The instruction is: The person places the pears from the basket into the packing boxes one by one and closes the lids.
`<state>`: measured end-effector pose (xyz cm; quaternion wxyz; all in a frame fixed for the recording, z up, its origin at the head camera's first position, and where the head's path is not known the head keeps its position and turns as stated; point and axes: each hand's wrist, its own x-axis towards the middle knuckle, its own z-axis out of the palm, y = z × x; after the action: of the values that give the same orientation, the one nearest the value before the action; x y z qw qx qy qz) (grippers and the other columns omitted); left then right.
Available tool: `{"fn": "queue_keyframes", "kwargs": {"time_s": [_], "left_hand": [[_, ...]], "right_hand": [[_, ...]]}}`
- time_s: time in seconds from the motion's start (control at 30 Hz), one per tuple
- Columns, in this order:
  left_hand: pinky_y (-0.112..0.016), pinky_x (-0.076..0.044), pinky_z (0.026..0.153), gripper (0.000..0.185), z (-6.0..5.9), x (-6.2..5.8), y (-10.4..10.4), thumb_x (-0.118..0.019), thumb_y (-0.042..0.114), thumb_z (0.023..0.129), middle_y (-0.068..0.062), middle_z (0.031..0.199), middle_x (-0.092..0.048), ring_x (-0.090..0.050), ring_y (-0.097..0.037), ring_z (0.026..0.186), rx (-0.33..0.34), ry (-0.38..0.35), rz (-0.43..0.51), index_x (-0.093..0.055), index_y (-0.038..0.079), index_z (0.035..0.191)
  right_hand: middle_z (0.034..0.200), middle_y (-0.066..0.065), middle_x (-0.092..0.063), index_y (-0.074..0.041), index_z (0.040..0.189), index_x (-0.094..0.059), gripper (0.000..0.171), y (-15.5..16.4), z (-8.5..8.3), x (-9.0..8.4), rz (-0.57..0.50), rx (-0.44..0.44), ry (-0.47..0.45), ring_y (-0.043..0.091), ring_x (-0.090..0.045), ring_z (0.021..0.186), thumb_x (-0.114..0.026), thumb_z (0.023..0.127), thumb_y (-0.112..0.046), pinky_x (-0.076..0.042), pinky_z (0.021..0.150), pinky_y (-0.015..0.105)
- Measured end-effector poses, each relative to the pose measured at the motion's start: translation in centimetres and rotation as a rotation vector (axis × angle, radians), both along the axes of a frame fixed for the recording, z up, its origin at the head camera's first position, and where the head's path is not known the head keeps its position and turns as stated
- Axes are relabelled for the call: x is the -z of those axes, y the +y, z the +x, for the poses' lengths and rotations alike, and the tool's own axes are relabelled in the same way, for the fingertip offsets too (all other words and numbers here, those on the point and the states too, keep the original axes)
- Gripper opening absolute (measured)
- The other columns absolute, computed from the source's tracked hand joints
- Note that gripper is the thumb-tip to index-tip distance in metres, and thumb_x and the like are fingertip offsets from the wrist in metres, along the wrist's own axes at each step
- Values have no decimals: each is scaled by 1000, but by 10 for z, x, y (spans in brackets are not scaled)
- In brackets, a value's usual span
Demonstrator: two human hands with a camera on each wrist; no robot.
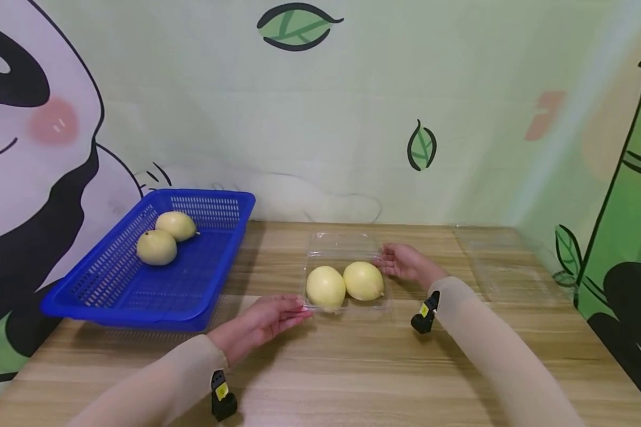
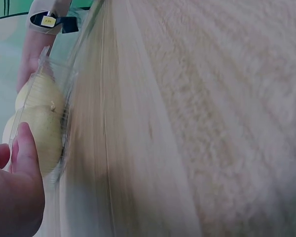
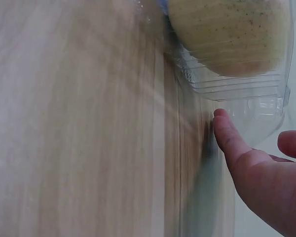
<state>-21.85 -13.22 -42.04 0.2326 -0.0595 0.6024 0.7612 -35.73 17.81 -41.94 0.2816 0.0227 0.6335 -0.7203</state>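
A clear plastic clamshell box (image 1: 347,307) with its lid (image 1: 344,243) raised at the back stands on the wooden table, two pale yellow pears side by side in it, a left pear (image 1: 326,287) and a right pear (image 1: 364,281). My left hand (image 1: 267,323) pinches the box's near left corner, thumb above and fingers below the rim. At the right side of the box is my right hand (image 1: 406,262), its fingers extended beside the wall. In the right wrist view, the fingertip (image 3: 221,113) lies close to the box's end and the thumb stands apart.
On the left a blue plastic basket (image 1: 192,290) holds two more pears (image 1: 157,248). Other clear plastic packaging (image 1: 518,267) lies at the back right. A printed cloth wall (image 1: 326,118) rises behind the wooden table (image 1: 352,373).
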Motion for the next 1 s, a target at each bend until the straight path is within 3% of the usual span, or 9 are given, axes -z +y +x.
{"fn": "queue_keyframes", "kwargs": {"time_s": [0.07,0.2,0.27,0.43,0.53,0.6,0.7,0.87,1.0], "left_hand": [[-16,-61,76,28,-1,0,-1,-50,-6,101,1,80,-76,-73,-5,77,-5,3,-7,-51,-14,128],[-16,-61,76,25,-1,0,-3,-50,-7,101,2,80,-75,-73,-5,77,-16,3,-10,-52,-11,126],[-16,-61,77,26,-1,0,-3,-50,-7,101,2,80,-75,-73,-5,78,-16,3,-11,-51,-11,126],[-16,-60,77,30,-1,0,-1,-49,-6,101,2,82,-75,-73,-4,79,-17,6,-13,-48,-13,131],[-15,-60,75,32,0,0,0,-48,-6,102,2,82,-75,-73,-4,79,-20,6,-10,-46,-15,133],[-15,-60,75,34,0,0,0,-48,-5,102,2,82,-75,-73,-4,79,-21,2,-8,-46,-15,135],[-14,-60,74,34,1,0,1,-48,-5,103,2,83,-76,-73,-4,78,-23,-4,-4,-46,-15,135],[-14,-60,74,34,0,1,1,-47,-4,103,1,82,-77,-74,-4,78,-15,-14,2,-46,-15,135],[-14,-60,76,32,-2,1,1,-47,-4,103,1,82,-77,-74,-4,78,-8,-17,14,-46,-14,133]], "right_hand": [[89,-1,-67,-7,105,-46,25,3,-11,13,2,-11,5,7,-71,82,-26,113,-18,-60,79,20],[93,10,-72,-5,101,-52,19,22,-52,61,-153,-92,12,17,-76,89,-46,110,-20,-63,82,27],[98,12,-75,-3,104,-54,18,22,-55,63,-143,-85,17,17,-76,89,-47,109,-19,-63,84,28],[142,26,-60,7,138,-43,36,3,-18,13,39,-29,68,5,-74,91,-31,112,-14,-60,87,19],[163,28,-30,9,158,-18,51,-2,-5,-8,95,-56,120,13,-69,119,-25,112,-12,-57,87,13],[165,28,-25,8,160,-11,53,-5,0,-16,146,-51,157,22,-56,139,-25,113,-11,-55,87,10],[164,27,-26,9,159,-13,52,-8,6,-22,259,-42,255,33,-39,152,-26,112,-10,-54,89,10],[158,30,-36,11,156,-24,50,-6,9,-22,403,-39,458,42,-42,146,-36,110,-4,-51,112,36],[153,32,-42,12,153,-32,48,-3,12,-25,460,-38,581,46,-46,142,-42,108,-1,-45,116,51]]}}
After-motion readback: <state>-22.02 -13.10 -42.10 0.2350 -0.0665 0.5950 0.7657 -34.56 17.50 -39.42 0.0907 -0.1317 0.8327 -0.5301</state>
